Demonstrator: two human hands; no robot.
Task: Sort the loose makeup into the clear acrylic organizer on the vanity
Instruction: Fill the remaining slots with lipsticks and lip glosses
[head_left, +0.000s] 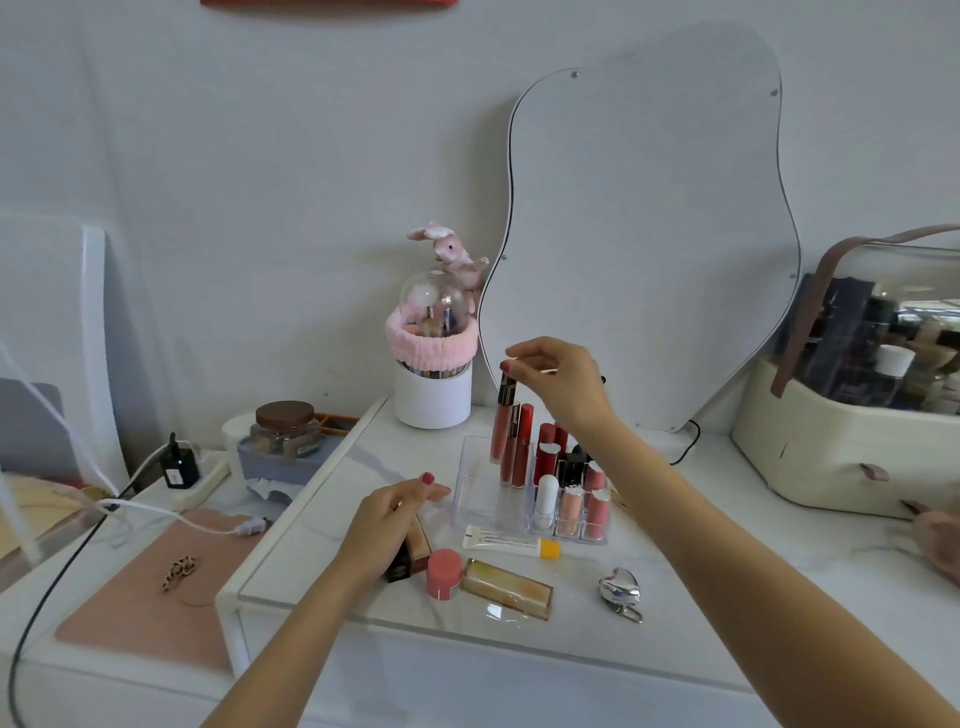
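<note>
The clear acrylic organizer (475, 499) stands on the white vanity (701, 597), with several lipsticks upright in its right-hand cells. My right hand (558, 382) pinches the dark cap of a pink lip gloss tube (503, 423), upright over the organizer's back left section beside two red tubes (519, 447). My left hand (387, 525) rests on a brown and gold makeup stick (415, 545) lying left of the organizer. Loose in front lie a white tube with a yellow cap (511, 541), a pink round pot (444, 573) and a gold rectangular palette (506, 587).
A silver heart-shaped object (619, 591) lies at the front right. A white brush holder with a pink band (432, 384) and a wavy mirror (644, 234) stand behind. A cream storage case (852, 426) sits at the right. Lower left shelf holds a jar (284, 428) and cables.
</note>
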